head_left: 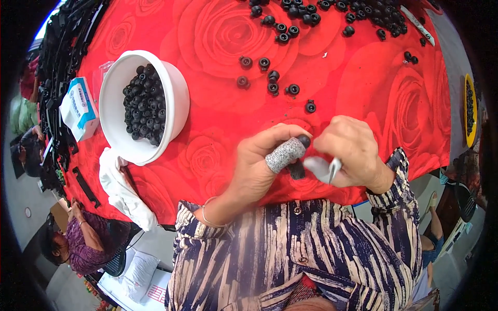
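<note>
My left hand [258, 158], with a grey knitted sleeve [286, 155] on its thumb, pinches a small round black part [304, 140]. Another dark piece [296, 170] shows just below that thumb; its kind is unclear. Close beside it, my right hand [346, 147] is closed, its fingers curled. A whitish cover [316, 168] seems to be on the right thumb, and a thin, pale, flat tool [333, 170] sticks out of the grip. Whether it is a blade I cannot tell. Several loose black parts [310, 107] lie beyond my hands on the red cloth.
A white bowl [179, 96] of similar black parts stands at left, near a tissue pack [81, 109] and a white cloth [122, 192]. Long black strips [59, 78] pile along the left edge. More parts [363, 13] heap at the far side. A yellow tray [470, 137] is far right.
</note>
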`<state>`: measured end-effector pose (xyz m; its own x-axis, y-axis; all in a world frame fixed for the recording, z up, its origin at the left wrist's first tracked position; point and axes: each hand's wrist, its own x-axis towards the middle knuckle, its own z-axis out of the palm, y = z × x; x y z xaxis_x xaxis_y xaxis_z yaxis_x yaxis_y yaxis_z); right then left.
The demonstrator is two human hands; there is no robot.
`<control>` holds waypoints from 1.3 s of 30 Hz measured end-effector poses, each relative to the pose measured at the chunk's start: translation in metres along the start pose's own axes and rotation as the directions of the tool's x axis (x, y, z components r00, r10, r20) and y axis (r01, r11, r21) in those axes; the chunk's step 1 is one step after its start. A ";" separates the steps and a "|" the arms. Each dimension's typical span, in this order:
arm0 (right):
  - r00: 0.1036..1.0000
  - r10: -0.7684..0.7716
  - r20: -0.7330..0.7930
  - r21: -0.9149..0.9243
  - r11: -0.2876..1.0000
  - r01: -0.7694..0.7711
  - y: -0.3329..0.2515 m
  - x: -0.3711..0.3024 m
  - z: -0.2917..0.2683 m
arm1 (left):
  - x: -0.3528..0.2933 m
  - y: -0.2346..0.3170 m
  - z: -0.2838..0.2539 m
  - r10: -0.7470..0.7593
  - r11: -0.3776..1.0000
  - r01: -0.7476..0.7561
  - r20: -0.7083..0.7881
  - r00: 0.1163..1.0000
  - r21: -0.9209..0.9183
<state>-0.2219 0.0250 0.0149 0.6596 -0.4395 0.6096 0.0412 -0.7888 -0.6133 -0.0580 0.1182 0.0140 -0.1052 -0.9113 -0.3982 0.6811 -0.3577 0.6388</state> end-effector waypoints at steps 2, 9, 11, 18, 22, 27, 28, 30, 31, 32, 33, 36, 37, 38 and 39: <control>0.995 0.093 -0.037 0.069 0.993 -0.091 -0.001 0.005 -0.003 | 0.001 0.000 -0.002 -0.006 1.000 0.007 -0.019 1.000 0.014; 0.905 0.386 0.182 0.153 0.898 -0.414 0.001 0.002 -0.008 | 0.003 0.002 -0.001 0.013 0.997 -0.009 -0.053 0.999 0.075; 0.904 0.388 0.176 0.124 0.903 -0.412 0.001 0.001 -0.006 | 0.003 0.000 -0.003 0.037 0.997 -0.034 -0.041 0.998 0.070; 0.916 0.364 0.168 0.105 0.917 -0.384 0.003 0.000 -0.004 | 0.004 -0.005 -0.008 0.096 0.995 -0.096 -0.008 0.995 0.037; 0.917 0.360 0.171 0.103 0.919 -0.380 0.004 0.000 -0.005 | 0.004 -0.005 -0.009 0.087 0.996 -0.087 -0.008 0.996 0.028; 0.917 0.358 0.177 0.107 0.919 -0.379 0.004 0.001 -0.005 | 0.005 -0.005 -0.010 0.103 0.992 -0.103 0.004 0.995 0.068; 0.909 0.371 0.190 0.090 0.915 -0.392 0.003 0.002 -0.006 | 0.004 -0.005 -0.010 0.104 0.992 -0.104 0.003 0.995 0.068; 0.900 0.385 0.203 0.071 0.911 -0.406 0.002 0.003 -0.007 | 0.004 -0.004 -0.010 0.093 0.994 -0.094 0.008 0.996 0.063; 0.900 0.386 0.204 0.072 0.911 -0.407 0.002 0.003 -0.007 | 0.004 -0.004 -0.009 0.093 0.994 -0.093 0.009 0.996 0.062; 0.899 0.387 0.205 0.072 0.910 -0.408 0.002 0.002 -0.007 | 0.004 -0.005 -0.008 0.092 0.989 -0.091 0.001 0.996 0.116; 0.899 0.387 0.206 0.073 0.910 -0.408 0.002 0.003 -0.007 | 0.004 -0.004 -0.007 0.091 0.981 -0.088 -0.009 0.996 0.171; 0.895 0.393 0.213 0.070 0.907 -0.415 0.002 0.003 -0.008 | 0.004 -0.002 -0.007 0.070 0.979 -0.068 -0.001 0.998 0.194; 0.894 0.389 0.223 0.071 0.908 -0.412 0.003 0.002 -0.008 | 0.004 -0.002 -0.008 0.070 0.979 -0.068 -0.001 0.998 0.194; 0.893 0.385 0.233 0.072 0.909 -0.410 0.004 0.002 -0.007 | 0.004 -0.003 -0.009 0.067 0.982 -0.066 0.000 0.998 0.178; 0.893 0.386 0.233 0.071 0.909 -0.411 0.005 0.002 -0.007 | 0.004 -0.003 -0.009 0.063 0.985 -0.062 0.002 0.998 0.161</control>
<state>-0.2255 0.0176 0.0164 0.7793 -0.5968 0.1910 -0.1804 -0.5056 -0.8437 -0.0539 0.1174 0.0045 -0.0635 -0.9323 -0.3560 0.5605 -0.3285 0.7602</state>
